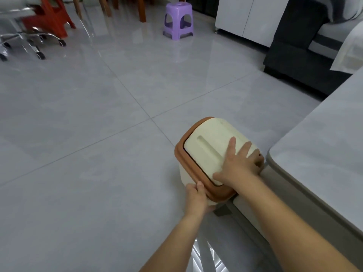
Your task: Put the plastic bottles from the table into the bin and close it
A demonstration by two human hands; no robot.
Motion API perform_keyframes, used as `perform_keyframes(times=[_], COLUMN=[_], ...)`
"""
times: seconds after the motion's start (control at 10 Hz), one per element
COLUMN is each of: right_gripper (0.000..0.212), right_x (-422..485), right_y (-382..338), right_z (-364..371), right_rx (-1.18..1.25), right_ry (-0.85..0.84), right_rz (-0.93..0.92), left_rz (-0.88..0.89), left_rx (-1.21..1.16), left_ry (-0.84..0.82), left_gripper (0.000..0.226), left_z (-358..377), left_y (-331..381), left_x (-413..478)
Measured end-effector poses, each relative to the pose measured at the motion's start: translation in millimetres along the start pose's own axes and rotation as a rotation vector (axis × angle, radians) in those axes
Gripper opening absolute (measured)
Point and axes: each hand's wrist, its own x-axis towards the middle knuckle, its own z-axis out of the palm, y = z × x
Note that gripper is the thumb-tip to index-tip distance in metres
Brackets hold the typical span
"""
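The right hand point(238, 163) lies flat, fingers spread, on the cream lid point(210, 146) of a small bin point(188, 160). The left hand point(196, 195) grips the bin's brown rim at its near corner. The bin stands on grey floor tiles point(88, 124), touching a table point(324, 150) just right of the hands.

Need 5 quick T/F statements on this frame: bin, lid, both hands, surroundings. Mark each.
1. The right hand lies flat on the bin's cream lid. True.
2. The left hand hangs free of the bin. False: it grips the near corner, thumb on the brown rim.
3. The bin stands on the table. False: it stands on the floor beside the table.
4. A plastic bottle lies on the visible tabletop. False: none shows.
5. A purple stool stands farther back. True.
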Motion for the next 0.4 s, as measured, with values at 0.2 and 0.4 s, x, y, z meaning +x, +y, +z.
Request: perform_keyframes(times=[0.2, 0.4], right_gripper=[0.118, 0.087], right_x=[6, -30], right_y=[0, 4], right_z=[-4, 21], right_rx=[-0.060, -0.305], right_ry=[0.020, 0.117], right_rz=[0.055, -0.159], left_rz=[-0.047, -0.059], left_rx=[0.017, 0.245], left_ry=[-0.032, -0.073], left_gripper=[0.028, 0.040], left_z=[25, 9], left_y=[8, 7], left_x=[3, -25])
